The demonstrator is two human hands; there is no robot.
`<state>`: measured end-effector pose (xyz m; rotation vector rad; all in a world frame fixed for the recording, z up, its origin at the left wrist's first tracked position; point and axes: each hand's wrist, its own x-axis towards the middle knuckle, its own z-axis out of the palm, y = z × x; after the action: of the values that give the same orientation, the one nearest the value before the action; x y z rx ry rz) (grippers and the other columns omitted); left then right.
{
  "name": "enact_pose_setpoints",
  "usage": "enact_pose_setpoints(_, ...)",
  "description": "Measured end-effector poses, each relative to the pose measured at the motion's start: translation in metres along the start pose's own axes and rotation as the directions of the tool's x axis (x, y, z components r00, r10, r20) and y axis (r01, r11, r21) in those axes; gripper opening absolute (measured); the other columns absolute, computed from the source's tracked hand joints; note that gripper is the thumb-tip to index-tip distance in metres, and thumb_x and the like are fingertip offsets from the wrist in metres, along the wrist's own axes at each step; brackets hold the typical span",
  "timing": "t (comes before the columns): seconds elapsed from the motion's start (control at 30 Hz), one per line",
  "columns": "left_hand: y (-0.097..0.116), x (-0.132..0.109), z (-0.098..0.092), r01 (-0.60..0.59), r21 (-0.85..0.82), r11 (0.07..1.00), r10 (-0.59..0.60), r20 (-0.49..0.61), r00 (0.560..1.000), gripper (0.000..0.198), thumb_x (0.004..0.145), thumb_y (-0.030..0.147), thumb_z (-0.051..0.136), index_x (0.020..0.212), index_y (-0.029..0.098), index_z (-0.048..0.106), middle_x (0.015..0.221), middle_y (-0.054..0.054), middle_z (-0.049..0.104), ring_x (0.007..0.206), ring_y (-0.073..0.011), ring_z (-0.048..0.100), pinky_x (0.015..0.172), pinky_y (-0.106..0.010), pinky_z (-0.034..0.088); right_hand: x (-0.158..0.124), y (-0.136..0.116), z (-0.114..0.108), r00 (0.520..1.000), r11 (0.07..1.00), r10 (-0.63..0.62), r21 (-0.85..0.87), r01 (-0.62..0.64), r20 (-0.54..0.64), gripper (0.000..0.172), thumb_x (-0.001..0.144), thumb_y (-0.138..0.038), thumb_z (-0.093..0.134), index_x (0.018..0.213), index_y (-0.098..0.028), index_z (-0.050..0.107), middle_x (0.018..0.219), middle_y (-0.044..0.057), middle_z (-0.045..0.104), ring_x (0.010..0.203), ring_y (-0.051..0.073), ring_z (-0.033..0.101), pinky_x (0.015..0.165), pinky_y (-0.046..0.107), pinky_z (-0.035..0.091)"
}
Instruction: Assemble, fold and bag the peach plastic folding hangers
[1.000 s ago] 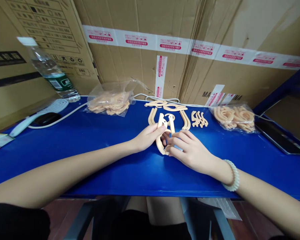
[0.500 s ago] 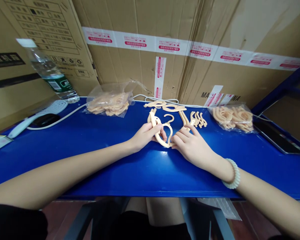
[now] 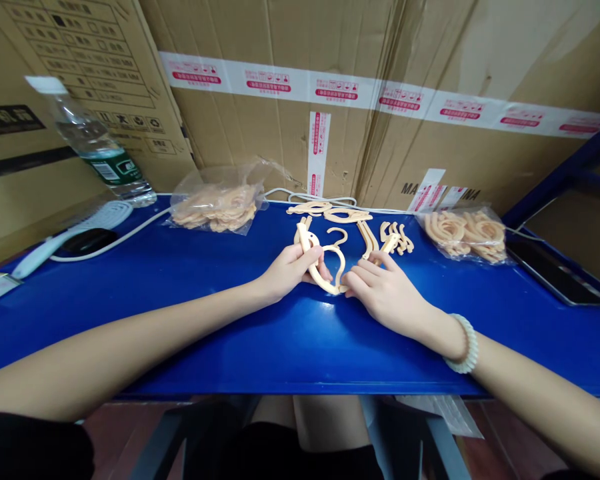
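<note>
My left hand (image 3: 291, 270) is closed around one side of a cream plastic folding hanger (image 3: 321, 281), thumb on top, with its pale end standing up above the fingers. From the other side, my right hand (image 3: 387, 287) grips the lower right part of the same hanger. A cream arm end (image 3: 391, 244) sticks up past the right fingers; whether it joins the hanger is hidden by the hand. Just behind lies a loose hook (image 3: 338, 233). Thin straight arm pieces (image 3: 366, 237) and several small hooks (image 3: 403, 239) rest beyond my right hand.
Oval hanger bodies (image 3: 349, 216) lie at the back of the blue table (image 3: 260, 347). Bagged hanger parts stand left (image 3: 220, 207) and right (image 3: 465, 235). A water bottle (image 3: 111, 165), a hairbrush (image 3: 70, 233), a white cable (image 3: 150, 220) and a phone (image 3: 555, 272) are around; cardboard (image 3: 260, 133) walls the back.
The arm end above my right hand has tilted slightly to the right. Both hands keep their grip in nearly the same place; the view has shifted a little.
</note>
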<state>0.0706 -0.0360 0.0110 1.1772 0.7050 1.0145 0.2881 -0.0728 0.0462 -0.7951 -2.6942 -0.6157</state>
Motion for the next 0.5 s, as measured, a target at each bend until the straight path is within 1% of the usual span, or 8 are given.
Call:
enact_pose_setpoints(0.17, 0.0008, -0.0003, 0.001, -0.005, -0.014, 1.0, 0.005, -0.002, 1.0, 0.038, 0.087, 0.048, 0.072, 0.078, 0.014, 0.056, 0.067, -0.004, 0.069, 0.066, -0.0176, 0.069, 0.069, -0.034, 0.061, 0.0006, 0.0011, -0.0016, 0.998, 0.999, -0.029, -0.02, 0.028, -0.058, 0.035, 0.107, -0.017, 0.038, 0.079, -0.019, 0.057, 0.073, 0.002, 0.059, 0.073, 0.019, 0.051, 0.095, 0.037, 0.034)
enact_pose_setpoints(0.3, 0.0014, -0.0003, 0.0021, 0.0, -0.015, 1.0, 0.0, -0.006, 1.0, 0.036, 0.088, 0.045, 0.071, 0.078, 0.014, 0.057, 0.067, -0.004, 0.068, 0.067, -0.0185, 0.069, 0.068, -0.033, 0.06, 0.0009, 0.0015, -0.0023, 0.996, 0.998, -0.047, -0.044, 0.044, -0.076, 0.037, 0.108, -0.018, 0.035, 0.077, -0.02, 0.055, 0.071, 0.001, 0.059, 0.072, 0.018, 0.05, 0.094, 0.037, 0.034)
enact_pose_setpoints(0.4, 0.0027, 0.0005, 0.0026, 0.022, -0.066, 0.998, -0.024, -0.025, 0.999, 0.032, 0.091, 0.04, 0.068, 0.077, 0.014, 0.056, 0.064, -0.004, 0.067, 0.063, -0.0167, 0.068, 0.066, -0.03, 0.058, -0.0001, 0.0003, -0.0043, 0.994, 0.995, -0.073, -0.074, 0.067, -0.081, 0.035, 0.108, -0.015, 0.036, 0.078, -0.02, 0.055, 0.072, 0.001, 0.06, 0.072, 0.018, 0.051, 0.091, 0.036, 0.034)
enact_pose_setpoints(0.5, 0.0046, 0.001, 0.0036, 0.036, -0.136, 0.99, -0.046, -0.065, 0.997, 0.029, 0.094, 0.033, 0.064, 0.074, 0.015, 0.053, 0.059, -0.002, 0.065, 0.058, -0.0141, 0.065, 0.065, -0.028, 0.057, -0.0026, 0.0041, -0.0086, 0.99, 0.994, -0.086, -0.08, 0.077, -0.109, 0.03, 0.106, -0.012, 0.04, 0.081, -0.02, 0.055, 0.075, 0.001, 0.064, 0.073, 0.018, 0.054, 0.087, 0.036, 0.033)
